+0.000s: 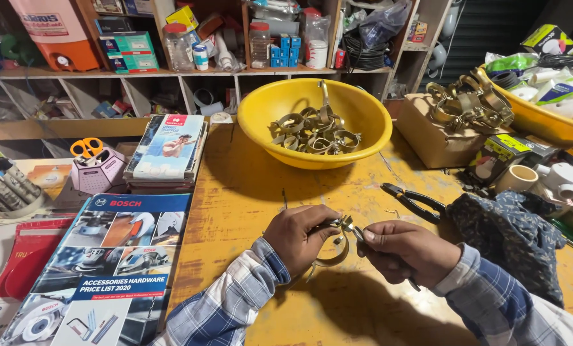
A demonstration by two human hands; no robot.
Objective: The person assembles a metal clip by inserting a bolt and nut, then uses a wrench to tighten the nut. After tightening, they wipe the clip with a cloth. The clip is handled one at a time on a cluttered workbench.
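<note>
Nearest, two arms in plaid sleeves meet over a worn yellow-painted tabletop (248, 192). The left hand (297, 238) is curled around a metal pipe clamp (335, 248), its band looping out below the fingers. The right hand (407, 248) is closed on a thin dark tool whose tip meets the clamp's screw ears; what kind of tool it is cannot be made out. Just beyond the right hand lie black-handled pliers (414, 203), touching a crumpled dark blue patterned cloth (514, 237). To the left a glossy power-tool catalogue (104, 269) lies at the table's edge, cut off by the frame. Farther back sit a stack of booklets (166, 150) and a pink holder with orange-handled scissors (96, 168). In the middle stands a yellow plastic bowl (370, 122) of more clamps. A cardboard box (427, 138) to its right carries another heap of them. Behind, cluttered wooden shelves (171, 72) hold jars, boxes and coiled cable, much of it too jumbled to identify.
</note>
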